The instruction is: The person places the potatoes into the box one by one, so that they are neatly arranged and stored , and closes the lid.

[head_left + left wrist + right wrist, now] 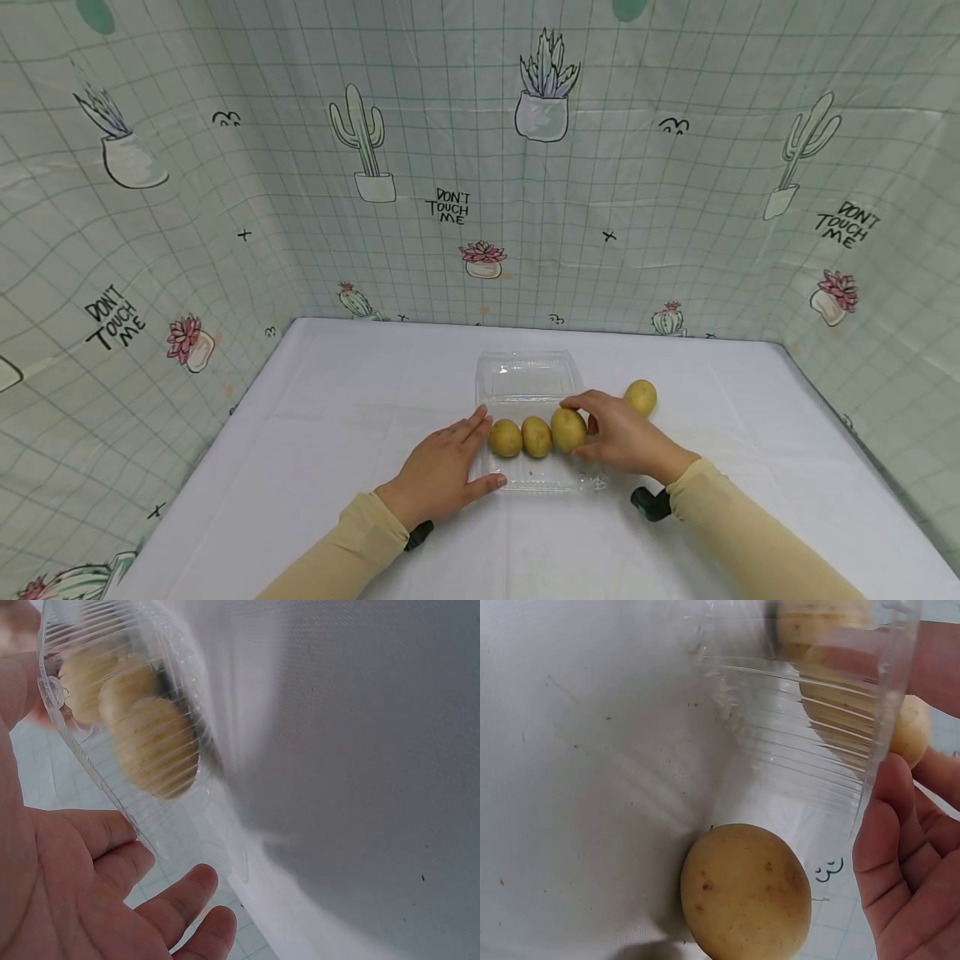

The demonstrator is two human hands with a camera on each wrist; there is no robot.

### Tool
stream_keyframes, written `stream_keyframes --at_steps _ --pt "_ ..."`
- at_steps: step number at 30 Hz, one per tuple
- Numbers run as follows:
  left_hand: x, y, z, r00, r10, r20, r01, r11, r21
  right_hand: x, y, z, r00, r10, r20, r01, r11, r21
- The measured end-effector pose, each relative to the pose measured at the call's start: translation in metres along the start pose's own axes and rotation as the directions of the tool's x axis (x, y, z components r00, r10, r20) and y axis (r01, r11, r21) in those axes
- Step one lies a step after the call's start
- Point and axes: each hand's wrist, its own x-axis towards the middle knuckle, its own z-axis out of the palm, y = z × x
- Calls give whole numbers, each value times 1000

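Observation:
A clear plastic clamshell box (525, 379) lies open on the white table, its lid tipped back. Three yellow potatoes sit in a row in its base: left (506, 437), middle (536, 436), right (566, 431). My right hand (588, 429) curls its fingers and thumb round the right potato. My left hand (468, 450) lies flat with straight fingers on the box's left edge. The left wrist view shows the open palm (82, 900) beside the box wall (90, 761) and the potatoes (157, 746). A fourth potato (641, 396) (746, 892) lies loose on the table, right of the box.
White cloth covers the table (337, 417). Cactus-print curtain walls (480, 167) close in the back and both sides. The box wall (810, 727) fills the top of the right wrist view, with the hand's fingers (900, 862) beside it.

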Motion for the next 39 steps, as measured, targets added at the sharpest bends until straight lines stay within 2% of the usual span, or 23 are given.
stream_keyframes --at_steps 5,14,21,26,31,34,39 --pt "0 -1 -1 1000 1 7 -1 1000 0 1 1 3 1000 -28 -2 28 998 -53" --pt "1 -1 -3 1000 0 14 0 1000 11 0 0 4 1000 -9 19 11 995 -96" --pt "1 0 -4 1000 3 6 -3 1000 6 1 1 4 1000 -13 2 13 993 -119" --pt "1 1 -5 1000 6 4 -6 1000 2 1 2 1 1000 -4 12 4 998 -62" --pt "2 0 -5 1000 -1 12 1 1000 7 -3 3 -5 999 49 12 -50 996 68" --pt "2 0 -4 1000 -1 11 1 1000 10 -6 6 -11 999 46 -7 -45 990 136" --pt "3 -1 -2 1000 6 1 -6 1000 18 -13 14 -20 996 81 -29 -75 982 174"
